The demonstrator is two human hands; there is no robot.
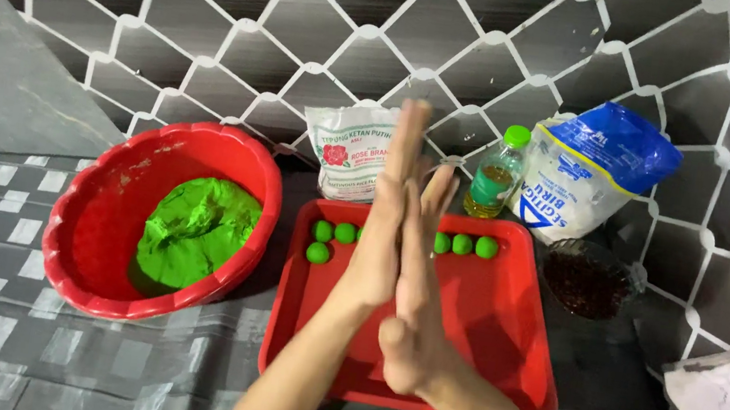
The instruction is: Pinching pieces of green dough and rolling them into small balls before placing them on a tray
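Both palms are pressing flat together: your left hand (pixel 384 227) and right hand (pixel 414 298) are hovering upright over the red tray (pixel 507 349); whatever lies between them is hidden. Six small green balls (pixel 318 253) are sitting along the tray's far edge. Green dough (pixel 195 229) is resting in the red basin (pixel 94 234) beside it.

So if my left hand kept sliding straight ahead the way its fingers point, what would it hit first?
Probably the white flour bag standing behind the red tray. The left hand points up over the row of green balls; depth is unclear, so it might pass above the bag.
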